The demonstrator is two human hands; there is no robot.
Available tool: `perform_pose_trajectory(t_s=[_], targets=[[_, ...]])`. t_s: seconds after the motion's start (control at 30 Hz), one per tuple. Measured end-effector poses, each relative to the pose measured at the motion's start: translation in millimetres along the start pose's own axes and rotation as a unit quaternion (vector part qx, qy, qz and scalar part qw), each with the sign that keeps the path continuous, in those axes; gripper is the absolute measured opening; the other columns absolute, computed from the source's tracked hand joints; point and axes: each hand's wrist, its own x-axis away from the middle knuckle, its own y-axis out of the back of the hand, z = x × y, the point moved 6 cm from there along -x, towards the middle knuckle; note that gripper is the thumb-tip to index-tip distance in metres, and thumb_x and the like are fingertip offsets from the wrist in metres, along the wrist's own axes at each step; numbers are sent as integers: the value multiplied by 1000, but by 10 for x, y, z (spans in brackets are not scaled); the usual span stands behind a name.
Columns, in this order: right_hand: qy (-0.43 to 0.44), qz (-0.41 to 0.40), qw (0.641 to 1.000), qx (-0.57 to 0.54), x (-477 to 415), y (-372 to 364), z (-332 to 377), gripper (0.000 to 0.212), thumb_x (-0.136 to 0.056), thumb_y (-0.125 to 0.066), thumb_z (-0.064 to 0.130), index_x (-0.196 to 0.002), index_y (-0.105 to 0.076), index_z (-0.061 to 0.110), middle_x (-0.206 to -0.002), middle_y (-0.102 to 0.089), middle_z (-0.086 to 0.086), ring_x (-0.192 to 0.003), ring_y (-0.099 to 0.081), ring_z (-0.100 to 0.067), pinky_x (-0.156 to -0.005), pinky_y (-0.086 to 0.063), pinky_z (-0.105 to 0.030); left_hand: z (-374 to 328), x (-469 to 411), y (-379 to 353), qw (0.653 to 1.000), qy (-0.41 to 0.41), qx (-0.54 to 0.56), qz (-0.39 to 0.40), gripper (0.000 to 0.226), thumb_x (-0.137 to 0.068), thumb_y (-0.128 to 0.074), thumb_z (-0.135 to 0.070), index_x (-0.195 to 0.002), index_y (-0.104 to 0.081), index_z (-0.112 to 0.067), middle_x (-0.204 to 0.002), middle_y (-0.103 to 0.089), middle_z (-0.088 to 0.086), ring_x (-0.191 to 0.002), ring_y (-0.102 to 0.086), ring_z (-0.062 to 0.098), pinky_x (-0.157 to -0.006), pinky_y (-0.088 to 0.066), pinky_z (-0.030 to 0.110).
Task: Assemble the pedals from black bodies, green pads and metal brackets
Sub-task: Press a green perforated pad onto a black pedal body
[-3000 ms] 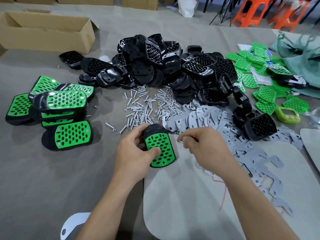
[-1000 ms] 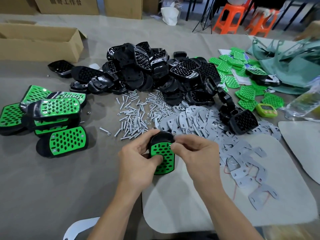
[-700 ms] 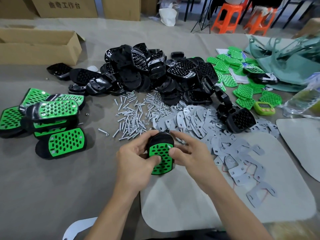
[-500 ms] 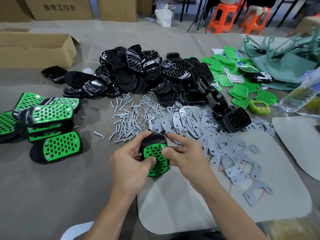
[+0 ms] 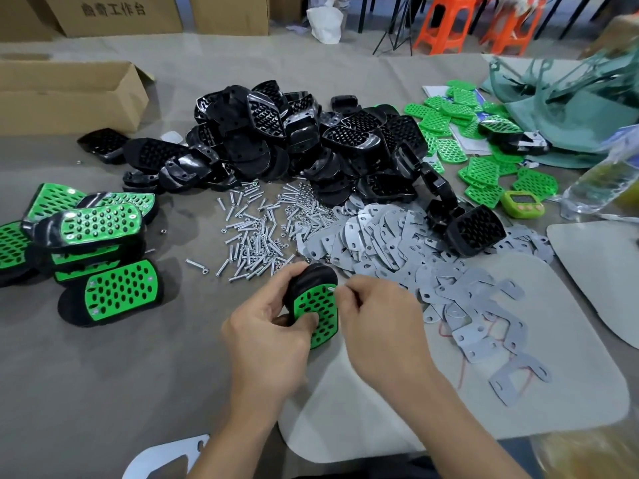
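My left hand (image 5: 268, 335) grips a black pedal body with a green pad (image 5: 315, 307) on top, thumb pressing on the pad. My right hand (image 5: 378, 321) pinches a small silver screw (image 5: 332, 289) at the pad's upper right corner. Behind lie a pile of black bodies (image 5: 294, 140), loose screws and nuts (image 5: 262, 226), grey metal brackets (image 5: 390, 243) and loose green pads (image 5: 484, 167) at the right. Several finished pedals (image 5: 96, 243) are stacked at the left.
An open cardboard box (image 5: 69, 95) stands at the back left. A green timer (image 5: 522, 203) and a plastic bottle (image 5: 601, 188) lie at the right. Grey mats (image 5: 449, 409) cover the table near me. Orange stools (image 5: 446, 22) stand beyond the table.
My right hand went from resting on the pad to pinching a screw at its upper right corner. The left hand kept holding the pedal. The camera shifted slightly.
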Motion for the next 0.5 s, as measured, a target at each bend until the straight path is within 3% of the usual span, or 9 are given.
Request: perform_pose_trajectory(t_s=[0.07,0.13,0.23,0.33,0.4,0.5], targets=[[46,-48,991,113,81,2,147,30,-101,-43,38,-76,-43,22,-71,-65,-4,-67,-54,-28,-62,-24,-36,9,6,1,1000,1,-1,-3,81,-66,-74,14,-110,-71,-55,-106,-77,-21,-96,-75,5,-84,-60,33],[50,-58,992,103,71,-13,202,30,-100,-43,39,-75,-44,22,-69,-64,-3,-66,-53,-29,-62,-27,-35,11,-6,18,1000,-5,-5,-8,79,-66,-73,11,-110,-72,-54,-106,-77,-21,-97,-75,4,-82,-62,29],[-17,-29,999,-23,-54,-76,45,38,-95,-50,34,-60,-45,19,-49,-44,2,-51,-38,-16,-57,-28,-35,-74,-29,19,999,-43,-32,4,70,-64,-68,1,-113,-73,-49,-104,-77,-21,-94,-75,3,-79,-60,22],[-44,27,991,-127,-122,-179,-74,33,-88,-52,32,-59,-54,17,-42,-41,3,-43,-35,-15,-46,-32,-28,-122,-34,28,997,-65,-40,4,63,-65,-67,-2,-108,-74,-47,-101,-77,-22,-93,-75,2,-79,-59,21],[-42,47,980,-187,-159,-223,-107,35,-84,-55,37,-66,-57,7,-46,-45,-5,-42,-33,-11,-49,-33,-30,-75,-78,46,999,-46,-10,-2,69,-67,-71,9,-103,-75,-50,-101,-78,-19,-93,-76,5,-79,-59,20],[-23,50,973,-226,-231,-244,-166,49,-82,-70,50,-58,-54,10,-44,-43,-5,-41,-32,-8,-46,-30,-24,44,-186,104,998,9,61,10,84,-64,-72,31,-97,-79,-45,-99,-80,-9,-92,-76,8,-75,-57,17]])
